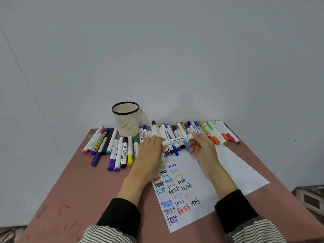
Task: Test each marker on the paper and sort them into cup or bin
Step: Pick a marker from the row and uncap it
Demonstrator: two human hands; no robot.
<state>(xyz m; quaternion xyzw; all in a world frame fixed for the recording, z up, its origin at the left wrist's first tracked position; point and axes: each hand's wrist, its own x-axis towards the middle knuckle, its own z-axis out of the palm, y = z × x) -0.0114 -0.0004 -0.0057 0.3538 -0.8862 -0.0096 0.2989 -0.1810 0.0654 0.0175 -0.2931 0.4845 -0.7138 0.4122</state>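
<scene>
Plain indoor room, likely home or simple study corner. Bare pale wall (157, 58) fills most of view. Small reddish-brown tabletop (78, 186) pushed against it, surface scribbled. Patterned floor tile (310, 199) at right edge, blurred, hard to judge.

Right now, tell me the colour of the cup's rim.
Black: the cup is cream with ribbed sides, and its rim is a black band. Seen in the head view.

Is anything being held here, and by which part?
A white marker, held level above the paper: left hand at its left end, right hand at its right end.
</scene>
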